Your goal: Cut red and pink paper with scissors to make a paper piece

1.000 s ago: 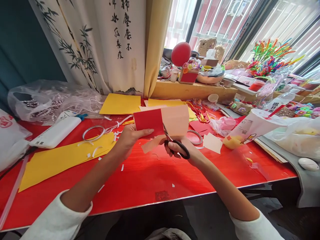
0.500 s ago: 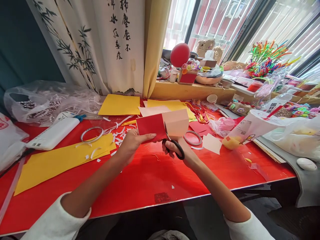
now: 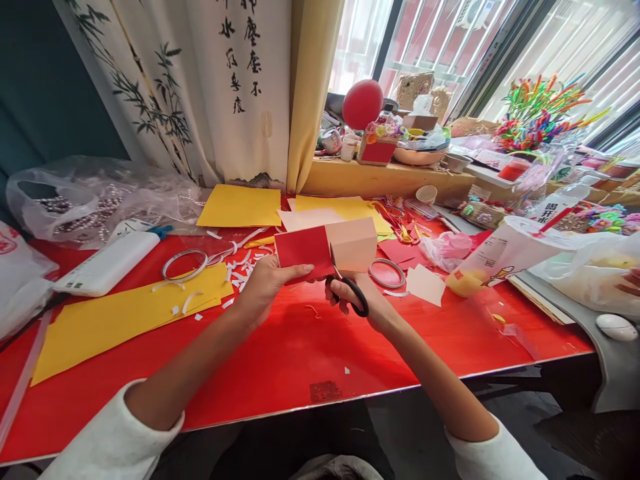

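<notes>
My left hand [image 3: 264,283] pinches a red sheet of paper [image 3: 303,253] at its lower left, the thumb lying across the front. Joined to it or behind it on the right is a pale pink paper [image 3: 354,243] with a fold line; I cannot tell whether they are one sheet. My right hand [image 3: 350,293] is closed around the black handles of a pair of scissors [image 3: 361,297]. The scissor blades point upward at the line between the red and pink parts. Both hands are held above the red table [image 3: 270,373].
Yellow paper strips [image 3: 120,320] and a roll of tape [image 3: 184,266] lie to the left, near white scraps [image 3: 240,273]. Rightward are another tape roll [image 3: 387,274], a pink paper piece [image 3: 425,285] and a tilted drink cup [image 3: 495,257]. A sill [image 3: 345,177] bears craft items.
The view has shifted slightly. Both hands, the paper and the scissors keep nearly the same pose. At the far right edge, part of another person's hand now shows by the plastic bag.
</notes>
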Tool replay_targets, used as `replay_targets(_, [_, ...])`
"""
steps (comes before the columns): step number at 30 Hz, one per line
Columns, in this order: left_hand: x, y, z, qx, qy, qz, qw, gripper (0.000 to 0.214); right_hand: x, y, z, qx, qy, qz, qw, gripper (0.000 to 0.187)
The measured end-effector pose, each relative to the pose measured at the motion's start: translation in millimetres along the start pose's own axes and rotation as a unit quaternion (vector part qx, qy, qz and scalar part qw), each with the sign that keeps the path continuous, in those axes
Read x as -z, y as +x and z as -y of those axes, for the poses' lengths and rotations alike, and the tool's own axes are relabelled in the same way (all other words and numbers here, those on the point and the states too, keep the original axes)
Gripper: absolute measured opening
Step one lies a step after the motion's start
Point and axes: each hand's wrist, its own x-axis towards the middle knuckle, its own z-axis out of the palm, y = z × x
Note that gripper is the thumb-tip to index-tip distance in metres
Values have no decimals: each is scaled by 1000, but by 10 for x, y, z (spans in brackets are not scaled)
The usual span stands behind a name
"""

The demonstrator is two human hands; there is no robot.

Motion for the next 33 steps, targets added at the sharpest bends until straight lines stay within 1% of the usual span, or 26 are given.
replay_targets(4, [18, 20, 20, 11, 11, -15, 1000, 18, -26, -12, 35, -4, 12, -18, 1000, 43])
replay_targets(9, [32, 23, 31, 23, -7, 0, 1000, 19, -47, -26, 22, -25, 17, -44, 999, 37])
replay_targets(15, [31, 19, 40, 8, 0, 3, 1000, 17, -86, -20, -31, -15, 35, -64, 997, 41])
replay_targets(21, [32, 27, 41, 11, 4, -5, 1000, 15, -111, -1, -64, -16, 57, -75, 995, 39])
replay_targets(27, [27, 25, 34, 13, 2, -18, 1000, 17, -114, 8, -121, -10, 47, -85, 995, 35])
replay_targets(33, [32, 30, 51, 15, 2, -21, 1000, 12, -120, 15, -168, -10, 49, -94, 994, 32])
